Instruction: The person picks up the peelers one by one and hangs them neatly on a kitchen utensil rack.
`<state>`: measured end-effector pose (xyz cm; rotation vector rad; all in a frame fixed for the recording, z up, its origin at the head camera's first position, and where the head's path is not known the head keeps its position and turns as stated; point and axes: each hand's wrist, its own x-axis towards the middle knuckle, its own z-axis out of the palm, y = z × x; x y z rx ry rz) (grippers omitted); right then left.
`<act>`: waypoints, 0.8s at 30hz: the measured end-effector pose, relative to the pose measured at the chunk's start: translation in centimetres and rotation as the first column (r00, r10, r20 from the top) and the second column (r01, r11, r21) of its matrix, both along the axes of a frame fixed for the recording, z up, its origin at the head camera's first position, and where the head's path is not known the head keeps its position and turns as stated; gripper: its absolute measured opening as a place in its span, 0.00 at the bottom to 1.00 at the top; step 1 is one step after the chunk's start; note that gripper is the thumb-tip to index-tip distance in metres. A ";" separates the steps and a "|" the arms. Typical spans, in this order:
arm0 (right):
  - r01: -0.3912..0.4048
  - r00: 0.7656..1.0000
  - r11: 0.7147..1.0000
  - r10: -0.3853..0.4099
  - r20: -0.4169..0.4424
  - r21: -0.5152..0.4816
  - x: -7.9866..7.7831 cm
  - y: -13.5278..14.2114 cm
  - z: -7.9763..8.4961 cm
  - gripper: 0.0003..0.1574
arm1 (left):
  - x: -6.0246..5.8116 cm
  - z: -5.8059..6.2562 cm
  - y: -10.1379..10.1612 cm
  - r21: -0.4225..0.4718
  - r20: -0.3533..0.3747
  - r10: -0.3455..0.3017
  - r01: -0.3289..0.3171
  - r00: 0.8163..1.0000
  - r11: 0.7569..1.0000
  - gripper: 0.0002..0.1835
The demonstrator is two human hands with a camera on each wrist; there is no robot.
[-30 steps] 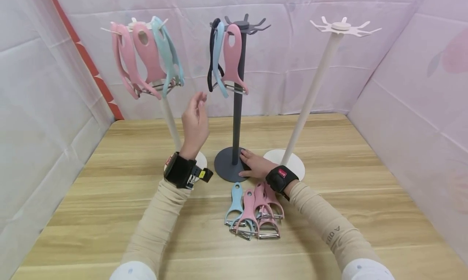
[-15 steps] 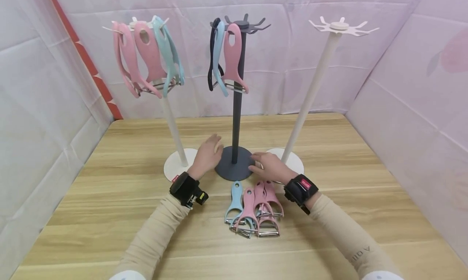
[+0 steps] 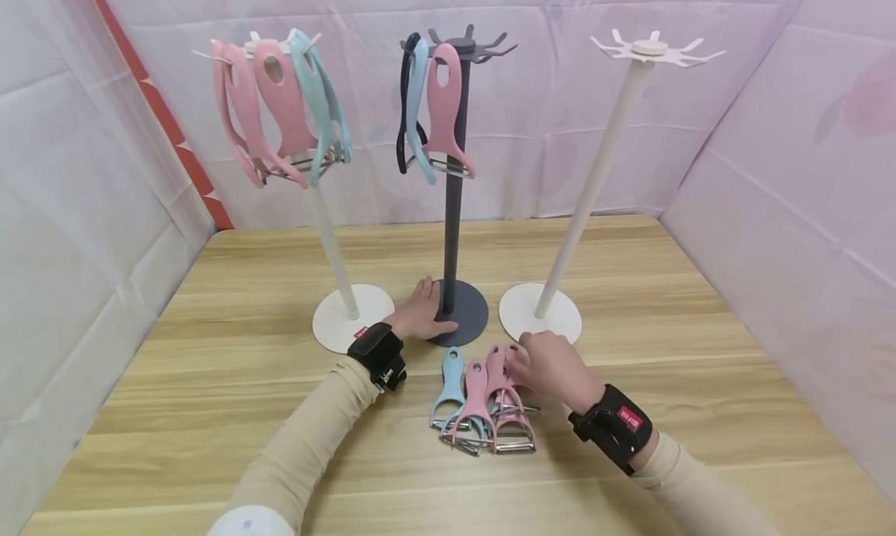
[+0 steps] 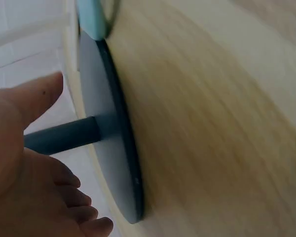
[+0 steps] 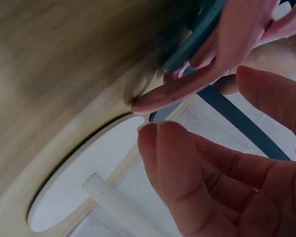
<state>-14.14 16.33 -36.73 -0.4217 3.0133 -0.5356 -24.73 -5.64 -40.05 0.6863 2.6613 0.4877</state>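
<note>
Thumb and fingers of the right hand stand apart, loosely curved about the handle end of a pink peeler in the pile; the gap between them shows no firm grip, and whether they touch the handle I cannot tell. The left hand is spread over the left side of the dark stand, at its round base, holding nothing; a light press there should be enough to steady it.

The pink peeler lies at the right edge of the pile, its handle pointing away from the person and its blade end towards them. Beside it lie more pink peelers and blue ones, heads overlapping. A good pinch would close on the handle near its hole, well off the blades, then lift gently so the frame does not snag its neighbours.

Farther out, a black peeler, a blue one and a pink one hang from the dark stand. More hang on the left white stand, while the right white stand has bare hooks.
</note>
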 end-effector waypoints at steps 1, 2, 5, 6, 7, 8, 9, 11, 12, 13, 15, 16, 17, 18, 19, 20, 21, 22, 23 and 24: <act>0.000 1.000 1.000 0.000 0.000 0.010 0.2 0.1 -0.1 0.11 | -1.5 -2.3 -0.2 -0.021 -0.028 -0.020 0.020 0.999 1.000 0.48; 0.002 1.000 1.000 -0.002 0.005 0.015 0.4 0.1 -0.2 0.11 | -1.6 -2.4 -0.2 -0.031 -0.026 -0.026 0.025 0.999 0.999 0.49; 0.001 1.000 1.000 0.000 0.024 -0.004 0.9 0.1 -0.6 0.11 | -1.7 -2.9 -0.4 -0.076 -0.031 -0.042 0.040 0.999 0.996 0.50; 0.001 1.000 1.000 0.000 0.032 -0.018 1.0 0.1 -0.8 0.11 | -1.7 -2.9 -0.5 -0.083 -0.027 -0.043 0.040 0.999 0.996 0.50; 0.002 0.999 1.000 -0.001 0.037 -0.031 1.1 0.1 -0.9 0.11 | -1.6 -2.9 -0.5 -0.094 -0.028 -0.048 0.045 0.998 0.995 0.50; 0.005 0.999 0.999 -0.003 0.044 -0.044 1.2 0.0 -0.9 0.11 | -0.1 -0.6 -0.3 -0.102 0.006 -0.032 0.032 0.999 0.994 0.49; 0.008 0.999 0.998 -0.005 0.052 -0.056 1.2 -0.1 -1.0 0.11 | -0.1 -0.5 -0.3 -0.117 0.008 -0.031 0.032 0.999 0.993 0.48; 0.017 0.998 0.997 -0.012 0.064 -0.072 1.2 -0.1 -1.1 0.13 | 0.0 -0.3 -0.2 -0.139 0.006 -0.037 0.037 0.999 0.990 0.49; 0.021 0.997 0.997 -0.016 0.070 -0.078 1.2 -0.2 -1.2 0.14 | 0.0 -0.2 -0.1 -0.153 0.004 -0.040 0.040 0.999 0.987 0.49; 0.026 0.997 0.996 -0.020 0.076 -0.080 1.2 -0.2 -1.2 0.15 | 0.0 -0.1 0.0 -0.170 -0.001 -0.046 0.045 0.999 0.984 0.49; 0.032 0.996 0.996 -0.025 0.083 -0.081 1.1 -0.2 -1.2 0.17 | 0.0 -0.1 0.2 -0.207 -0.011 -0.057 0.054 0.998 0.977 0.49; 0.031 0.996 0.996 -0.024 0.082 -0.079 1.1 -0.2 -1.1 0.17 | -0.1 -0.2 0.3 -0.222 -0.017 -0.064 0.058 0.998 0.973 0.50; 0.028 0.996 0.997 -0.021 0.084 -0.075 1.1 -0.2 -1.2 0.18 | -0.1 -0.2 0.4 -0.233 -0.019 -0.066 0.060 0.998 0.971 0.50; 0.025 0.996 0.997 -0.018 0.084 -0.073 1.1 -0.3 -1.2 0.18 | -0.1 -0.3 0.4 -0.246 -0.019 -0.067 0.061 0.998 0.967 0.50; 0.019 0.997 0.997 -0.014 0.081 -0.068 1.1 -0.3 -1.2 0.18 | -0.2 -0.3 0.5 -0.252 -0.019 -0.066 0.059 0.998 0.966 0.50; 0.013 0.997 0.998 -0.008 0.078 -0.065 1.0 -0.3 -1.2 0.18 | -0.2 -0.4 0.5 -0.258 -0.016 -0.063 0.056 0.998 0.964 0.50; 0.008 0.997 0.998 -0.004 0.078 -0.063 1.0 -0.4 -1.3 0.17 | -0.3 -0.4 0.5 -0.255 -0.014 -0.058 0.053 0.998 0.965 0.51; 0.004 0.997 0.998 0.001 0.075 -0.062 0.9 -0.4 -1.3 0.16 | -0.3 -0.5 0.5 -0.255 -0.012 -0.055 0.050 0.998 0.966 0.51; 0.002 0.997 0.998 0.003 0.076 -0.064 0.9 -0.4 -1.4 0.15 | -0.4 -0.5 0.5 -0.257 -0.010 -0.051 0.047 0.999 0.965 0.51; 0.003 0.997 0.998 0.002 0.077 -0.067 0.9 -0.5 -1.4 0.14 | -0.4 -0.5 0.5 -0.260 -0.009 -0.049 0.045 0.999 0.965 0.51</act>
